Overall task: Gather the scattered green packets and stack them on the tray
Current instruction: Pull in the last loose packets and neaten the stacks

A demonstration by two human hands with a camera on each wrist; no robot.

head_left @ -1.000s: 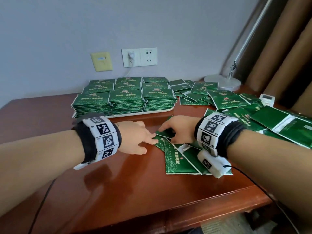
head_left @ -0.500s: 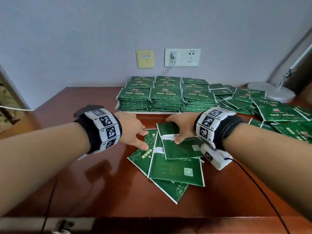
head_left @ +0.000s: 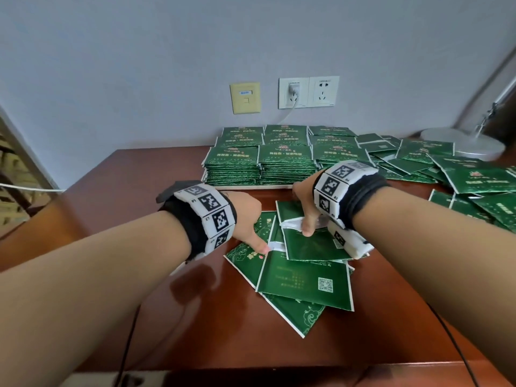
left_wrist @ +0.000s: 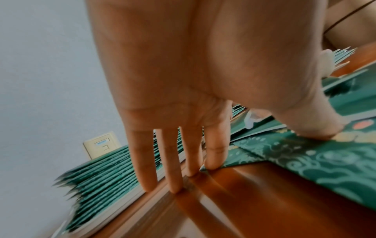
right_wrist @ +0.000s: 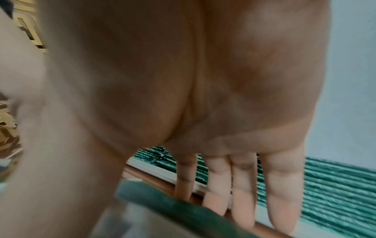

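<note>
A small loose pile of green packets [head_left: 304, 277] lies on the brown table, just in front of the white tray [head_left: 251, 187]. The tray carries several neat stacks of packets [head_left: 284, 160]. My left hand [head_left: 251, 227] sits at the pile's left side. Its straight fingers [left_wrist: 175, 169] touch the table at the far edge, and its thumb [left_wrist: 313, 127] presses a packet. My right hand [head_left: 303, 213] is over the top packet [head_left: 312, 244], thumb on the white strip. Its straight fingers [right_wrist: 244, 193] reach down behind the packet's far edge [right_wrist: 179, 204]. More scattered packets [head_left: 474, 177] lie to the right.
A lamp base [head_left: 463, 143] stands at the back right behind the loose packets. Wall sockets [head_left: 307, 92] with a plugged cable are above the tray. A black cable [head_left: 458, 350] trails from my right wrist over the table's front edge [head_left: 251, 370]. Bare table [head_left: 125, 196] lies to the left.
Both hands have slid the small pile left, from beside the scattered heap to directly in front of the tray. My left thumb now rests on the packets.
</note>
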